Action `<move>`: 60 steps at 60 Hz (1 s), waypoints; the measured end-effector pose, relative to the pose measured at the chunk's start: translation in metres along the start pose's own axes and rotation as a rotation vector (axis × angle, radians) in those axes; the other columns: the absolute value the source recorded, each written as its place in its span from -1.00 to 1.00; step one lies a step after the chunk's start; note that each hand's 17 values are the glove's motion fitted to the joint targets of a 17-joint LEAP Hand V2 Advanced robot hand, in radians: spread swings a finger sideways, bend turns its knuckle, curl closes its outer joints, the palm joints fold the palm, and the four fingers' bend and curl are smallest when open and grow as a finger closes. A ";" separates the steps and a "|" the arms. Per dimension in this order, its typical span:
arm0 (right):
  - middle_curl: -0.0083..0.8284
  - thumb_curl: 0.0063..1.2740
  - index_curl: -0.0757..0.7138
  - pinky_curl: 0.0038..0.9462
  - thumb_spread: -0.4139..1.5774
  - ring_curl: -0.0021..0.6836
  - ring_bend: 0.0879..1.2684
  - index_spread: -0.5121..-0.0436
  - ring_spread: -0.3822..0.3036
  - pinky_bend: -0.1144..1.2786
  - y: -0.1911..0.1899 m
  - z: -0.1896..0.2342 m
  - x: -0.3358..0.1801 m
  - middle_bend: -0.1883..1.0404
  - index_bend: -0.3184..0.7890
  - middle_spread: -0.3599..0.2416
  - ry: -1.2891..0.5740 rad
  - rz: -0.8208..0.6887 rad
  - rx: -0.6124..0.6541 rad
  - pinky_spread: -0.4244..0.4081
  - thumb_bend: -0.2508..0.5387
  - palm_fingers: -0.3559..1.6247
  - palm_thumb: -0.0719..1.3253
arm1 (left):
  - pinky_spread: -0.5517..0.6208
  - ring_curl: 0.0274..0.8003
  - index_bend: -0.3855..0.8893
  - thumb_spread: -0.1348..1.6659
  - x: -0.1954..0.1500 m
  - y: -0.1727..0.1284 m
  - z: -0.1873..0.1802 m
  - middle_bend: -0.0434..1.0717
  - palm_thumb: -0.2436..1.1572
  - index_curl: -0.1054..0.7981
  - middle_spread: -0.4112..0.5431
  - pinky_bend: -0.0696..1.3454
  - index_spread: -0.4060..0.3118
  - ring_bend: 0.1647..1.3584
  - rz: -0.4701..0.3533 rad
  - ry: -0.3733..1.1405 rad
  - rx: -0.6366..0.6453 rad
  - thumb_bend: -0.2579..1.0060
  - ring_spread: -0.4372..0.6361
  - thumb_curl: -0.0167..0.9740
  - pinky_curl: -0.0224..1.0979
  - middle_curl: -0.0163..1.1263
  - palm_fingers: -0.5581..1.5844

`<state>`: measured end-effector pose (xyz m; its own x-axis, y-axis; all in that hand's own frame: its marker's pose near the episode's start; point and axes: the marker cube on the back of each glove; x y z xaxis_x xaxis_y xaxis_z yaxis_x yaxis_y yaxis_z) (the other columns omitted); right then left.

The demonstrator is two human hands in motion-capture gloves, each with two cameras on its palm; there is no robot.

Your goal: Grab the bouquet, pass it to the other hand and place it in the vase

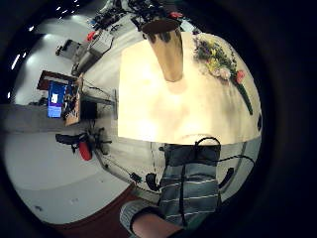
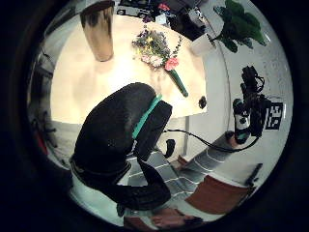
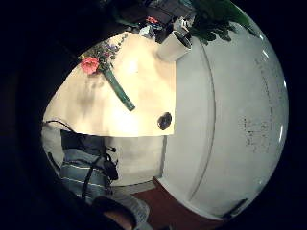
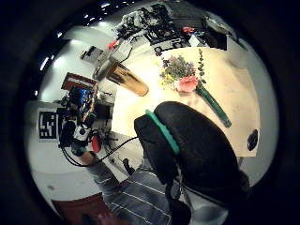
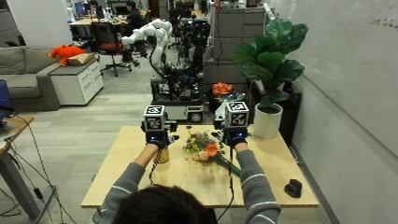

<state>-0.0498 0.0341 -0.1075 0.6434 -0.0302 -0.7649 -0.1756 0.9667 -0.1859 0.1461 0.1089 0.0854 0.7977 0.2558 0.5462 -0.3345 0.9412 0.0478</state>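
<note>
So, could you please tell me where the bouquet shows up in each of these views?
Left little-finger view: bouquet on the table, beside the vase.
Left thumb view: bouquet on the table, beside the vase.
Right little-finger view: on the table; no vase.
Right thumb view: near the vase.
Outside view: between the forearms.
Shared landmark: its green stem.

Bouquet [image 5: 204, 147] flat beside upright vase [image 1: 167, 52]
</note>
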 end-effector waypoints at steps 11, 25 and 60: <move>-0.60 -0.84 -0.64 -0.44 0.42 -0.47 -0.41 -0.44 0.26 0.13 0.017 -0.017 0.004 -0.36 -0.25 -0.02 0.068 0.001 -0.034 0.66 -0.10 -0.47 -0.50 | 0.59 -0.55 -0.28 0.18 0.044 0.028 -0.008 -0.51 -0.49 -0.72 0.60 -0.10 0.27 -0.18 0.115 -0.094 -0.037 -0.59 0.48 -0.70 -0.55 -0.71 -0.47; -0.42 -0.76 -0.54 -0.36 0.56 -0.35 -0.36 -0.51 0.28 0.15 0.003 -0.023 0.010 -0.35 -0.22 -0.01 0.059 0.007 -0.018 0.71 -0.27 -0.50 -0.48 | 0.64 -0.47 -0.24 0.30 0.048 0.031 -0.015 -0.47 -0.49 -0.62 0.67 -0.05 0.28 -0.09 0.119 -0.110 -0.026 -0.62 0.55 -0.58 -0.47 -0.59 -0.51; -0.24 -0.61 -0.56 -0.23 0.48 -0.15 -0.14 -0.26 0.51 0.33 -0.052 -0.002 0.086 -0.35 -0.31 0.41 0.051 0.177 -0.001 0.69 -0.41 -0.48 -0.40 | 0.64 -0.42 -0.25 0.34 0.041 0.027 0.003 -0.51 -0.50 -0.51 0.68 -0.05 0.30 -0.09 0.200 -0.032 -0.056 -0.63 0.57 -0.45 -0.40 -0.46 -0.53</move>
<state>0.0131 -0.0188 -0.1645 0.5642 0.1276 -0.8157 -0.2831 0.9580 -0.0460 0.1687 0.1442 0.1113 0.7014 0.4326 0.5664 -0.4557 0.8833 -0.1103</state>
